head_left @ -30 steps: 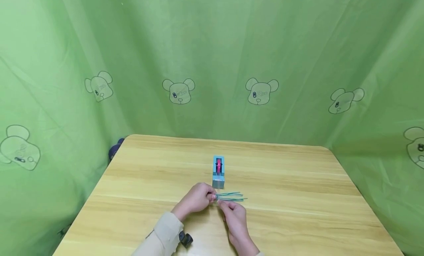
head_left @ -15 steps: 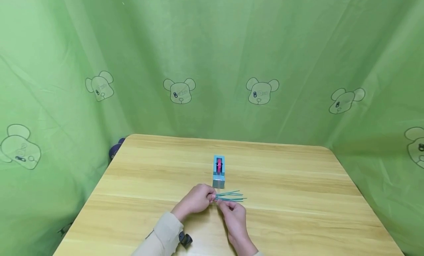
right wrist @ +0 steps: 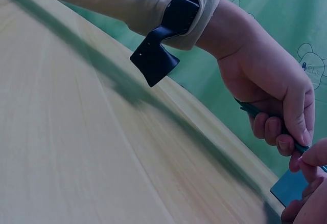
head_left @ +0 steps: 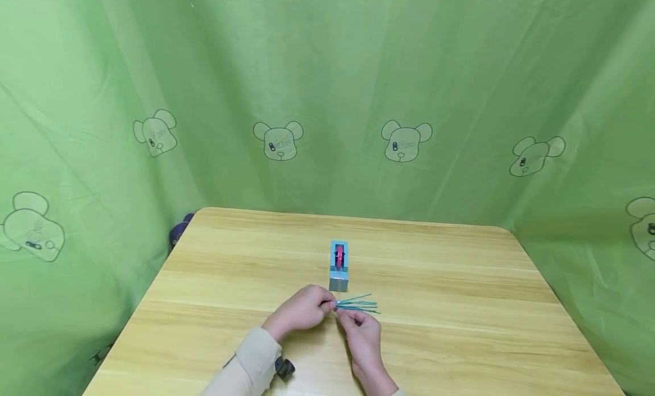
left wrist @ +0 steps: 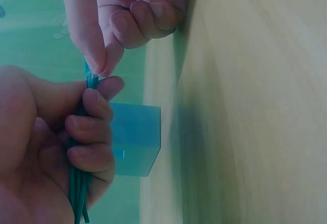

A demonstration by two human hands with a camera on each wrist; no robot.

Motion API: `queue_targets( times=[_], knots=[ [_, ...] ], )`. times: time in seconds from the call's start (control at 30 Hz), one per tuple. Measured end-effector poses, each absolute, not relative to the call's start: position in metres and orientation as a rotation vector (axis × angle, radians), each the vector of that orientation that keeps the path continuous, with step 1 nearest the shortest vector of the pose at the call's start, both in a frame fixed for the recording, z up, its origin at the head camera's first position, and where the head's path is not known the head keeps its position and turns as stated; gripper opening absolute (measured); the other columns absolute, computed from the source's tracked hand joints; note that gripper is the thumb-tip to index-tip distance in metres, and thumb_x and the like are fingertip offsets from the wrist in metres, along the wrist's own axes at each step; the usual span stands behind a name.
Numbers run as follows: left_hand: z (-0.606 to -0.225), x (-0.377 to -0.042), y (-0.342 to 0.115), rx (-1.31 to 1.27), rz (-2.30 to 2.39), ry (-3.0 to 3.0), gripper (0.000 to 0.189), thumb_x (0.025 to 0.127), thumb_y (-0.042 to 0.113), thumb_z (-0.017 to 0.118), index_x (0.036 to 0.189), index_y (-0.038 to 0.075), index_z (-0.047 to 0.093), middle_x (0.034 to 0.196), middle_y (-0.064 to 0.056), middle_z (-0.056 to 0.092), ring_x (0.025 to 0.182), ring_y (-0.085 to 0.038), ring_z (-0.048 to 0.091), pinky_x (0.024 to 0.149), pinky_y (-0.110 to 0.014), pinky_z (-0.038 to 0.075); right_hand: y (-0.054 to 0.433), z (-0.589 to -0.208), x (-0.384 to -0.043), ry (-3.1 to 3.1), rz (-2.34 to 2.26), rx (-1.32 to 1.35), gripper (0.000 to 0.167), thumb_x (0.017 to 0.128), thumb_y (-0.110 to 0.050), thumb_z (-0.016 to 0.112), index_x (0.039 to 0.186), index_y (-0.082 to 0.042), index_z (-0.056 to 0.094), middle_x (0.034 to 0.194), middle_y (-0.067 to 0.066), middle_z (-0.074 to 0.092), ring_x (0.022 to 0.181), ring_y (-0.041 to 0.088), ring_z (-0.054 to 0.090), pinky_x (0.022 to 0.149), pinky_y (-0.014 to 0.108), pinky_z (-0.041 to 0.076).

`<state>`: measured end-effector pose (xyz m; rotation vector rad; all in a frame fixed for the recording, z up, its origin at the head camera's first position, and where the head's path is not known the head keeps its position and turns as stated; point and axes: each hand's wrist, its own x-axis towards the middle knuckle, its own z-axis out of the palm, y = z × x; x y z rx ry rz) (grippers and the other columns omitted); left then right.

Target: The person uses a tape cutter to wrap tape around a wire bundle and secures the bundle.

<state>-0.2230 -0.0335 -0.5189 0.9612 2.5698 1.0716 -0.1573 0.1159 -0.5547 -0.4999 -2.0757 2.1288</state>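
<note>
My left hand (head_left: 302, 309) grips a bundle of thin green strands (head_left: 360, 305), whose loose ends fan out to the right in the head view. In the left wrist view its fingers curl round the bundle (left wrist: 78, 193), hiding the middle. Thumb and forefinger of my right hand (head_left: 364, 334) pinch at the bundle, right beside the left fingertips. A bit of clear tape (left wrist: 92, 75) shows on the strands there. Just beyond both hands stands a blue tape dispenser (head_left: 338, 284) with a pink-cored roll (head_left: 339, 256).
The wooden table (head_left: 460, 282) has green curtains (head_left: 332, 71) with printed bear heads on the sides in view. A black mount (right wrist: 158, 60) sits on the left sleeve (right wrist: 117, 1). Something dark purple (head_left: 179, 231) shows past the table's left edge.
The loose strand ends have turned and spread a little differently, and the left fingers have shifted slightly on the bundle. The right hand stays almost in place; the dispenser has not moved.
</note>
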Motion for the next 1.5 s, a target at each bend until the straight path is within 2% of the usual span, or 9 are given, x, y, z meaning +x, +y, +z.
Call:
queue_targets(
  times=[0.13, 0.27, 0.53, 0.83, 1.27, 1.5],
  knots=[
    [-0.52, -0.2235, -0.0335, 0.966, 1.059, 2.57, 0.016, 0.098, 0.017, 0.062, 0.091, 0.015, 0.076, 0.073, 0.009, 0.063, 0.059, -0.002, 0.05, 0.061, -0.02, 0.047, 0.1162, -0.5565, -0.1575, -2.075, 2.122, -0.497, 0.018, 0.088, -0.011, 0.074, 0.094, 0.005, 0.073, 0.088, 0.007, 0.068, 0.087, 0.014, 0.058, 0.072, 0.02, 0.05],
    [-0.5216, -0.2237, -0.033, 0.956, 1.062, 2.577, 0.016, 0.098, 0.016, 0.062, 0.096, 0.013, 0.077, 0.08, 0.009, 0.066, 0.061, -0.002, 0.052, 0.064, -0.02, 0.048, 0.1158, -0.5566, -0.157, -2.088, 2.104, -0.499, 0.019, 0.087, -0.014, 0.075, 0.094, 0.004, 0.074, 0.091, 0.008, 0.07, 0.09, 0.015, 0.059, 0.074, 0.021, 0.051],
    [-0.5224, -0.223, -0.0328, 0.986, 1.06, 2.572, 0.017, 0.097, 0.01, 0.061, 0.093, 0.011, 0.077, 0.076, 0.005, 0.066, 0.057, -0.002, 0.049, 0.06, -0.019, 0.046, 0.1171, -0.5559, -0.1555, -2.107, 2.102, -0.483, 0.017, 0.087, -0.008, 0.074, 0.095, 0.006, 0.073, 0.083, 0.005, 0.065, 0.082, 0.012, 0.056, 0.068, 0.019, 0.048],
    [-0.5243, -0.2255, -0.0326, 1.004, 1.049, 2.561, 0.021, 0.098, 0.011, 0.059, 0.081, 0.016, 0.072, 0.06, 0.01, 0.051, 0.052, -0.002, 0.043, 0.053, -0.019, 0.042, 0.1188, -0.5563, -0.157, -2.128, 2.098, -0.47, 0.016, 0.086, -0.005, 0.074, 0.096, 0.007, 0.073, 0.081, 0.003, 0.062, 0.077, 0.011, 0.054, 0.063, 0.019, 0.047],
    [-0.5242, -0.2259, -0.034, 0.991, 1.057, 2.574, 0.02, 0.096, 0.011, 0.061, 0.082, 0.014, 0.074, 0.06, 0.011, 0.053, 0.052, -0.003, 0.045, 0.054, -0.02, 0.043, 0.1174, -0.554, -0.1564, -2.244, 1.901, -0.405, 0.008, 0.081, -0.004, 0.076, 0.086, 0.002, 0.075, 0.072, 0.004, 0.061, 0.071, 0.013, 0.054, 0.058, 0.021, 0.045],
    [-0.5238, -0.2268, -0.0344, 0.968, 1.099, 2.563, 0.018, 0.096, 0.012, 0.062, 0.084, 0.015, 0.075, 0.067, 0.005, 0.062, 0.053, -0.003, 0.047, 0.054, -0.021, 0.044, 0.1193, -0.5535, -0.1572, -2.301, 1.774, -0.378, 0.005, 0.08, -0.006, 0.077, 0.08, -0.001, 0.076, 0.067, 0.002, 0.06, 0.065, 0.012, 0.053, 0.056, 0.021, 0.044]
  ],
)
